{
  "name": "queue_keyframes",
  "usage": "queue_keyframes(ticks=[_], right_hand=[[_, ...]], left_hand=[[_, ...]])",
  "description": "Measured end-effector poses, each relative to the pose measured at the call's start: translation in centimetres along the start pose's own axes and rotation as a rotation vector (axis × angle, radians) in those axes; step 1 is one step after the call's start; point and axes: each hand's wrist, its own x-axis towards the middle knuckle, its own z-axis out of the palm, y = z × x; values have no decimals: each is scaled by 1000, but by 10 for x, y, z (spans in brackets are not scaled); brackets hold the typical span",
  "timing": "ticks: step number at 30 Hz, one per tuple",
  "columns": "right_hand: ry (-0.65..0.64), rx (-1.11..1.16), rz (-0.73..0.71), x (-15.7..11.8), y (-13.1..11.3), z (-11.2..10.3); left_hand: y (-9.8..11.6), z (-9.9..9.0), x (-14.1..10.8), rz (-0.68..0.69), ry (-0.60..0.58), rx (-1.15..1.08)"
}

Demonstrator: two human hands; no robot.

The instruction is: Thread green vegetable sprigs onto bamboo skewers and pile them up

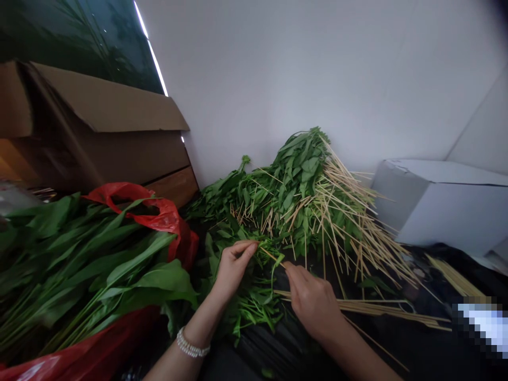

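Observation:
Between my two hands runs a thin wooden skewer (268,253) with a green stem (273,272) threaded or looped on it near my right fingers. My left hand (234,267), with a beaded bracelet at the wrist, pinches the skewer's left end by some leaves. Closed round its other end is my right hand (311,296). Loose cut greens (254,307) lie below and between the hands. Behind them rises a large heap of skewered leafy greens (299,164), their sticks (345,211) pointing right and toward me.
Long green leaves (79,264) fill a red plastic bag (174,225) at the left. An open cardboard box (119,148) stands behind it. Bare skewers (384,309) lie right of my right hand, more (456,275) farther right. A white box (448,206) is at the back right.

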Motion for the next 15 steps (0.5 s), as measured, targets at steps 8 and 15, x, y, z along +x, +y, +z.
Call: queue_keyframes(ticks=[8, 15], right_hand=[[43, -28, -16, -3, 0, 6], [20, -50, -20, -3, 0, 6]], left_hand=[[-1, 3, -3, -109, -24, -90], [-2, 5, -3, -124, -60, -90]])
